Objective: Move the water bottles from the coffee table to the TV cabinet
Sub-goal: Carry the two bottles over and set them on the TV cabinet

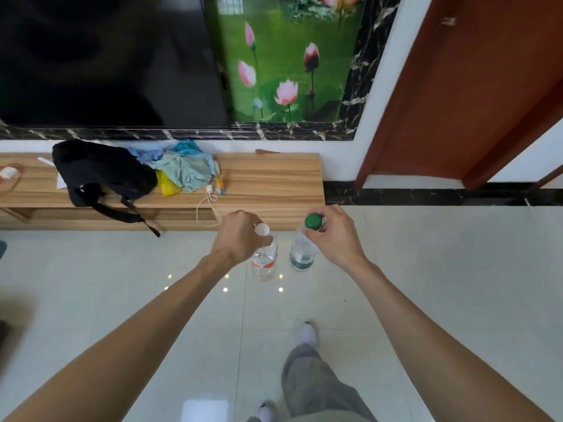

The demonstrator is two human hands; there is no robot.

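While both bottles are hanging over the tiled floor [426,269], just short of the TV cabinet [274,178], the person is carrying one per hand. Left to right: black bag [100,172] and a heap of blue-green cloth [182,169] are crowding the cabinet's left and middle; a white cable [207,205] is trailing off its front edge.

Left hand [237,236] is pinching the white-capped bottle [264,260] at the neck, fingers curled tight just under the cap. Right hand [335,236] is doing the same on the green-capped bottle [301,254], fingertips wrapped round the neck below the cap.

Handling guess: both look mostly full, so moderately heavy, and they're swinging freely from a neck grip. Thin clear plastic, so bodies will be flexing if squeezed; the neck ring is the stiff spot. Smooth walls are probably slippery. Bare wood on the cabinet's right end is looking like the free landing zone.
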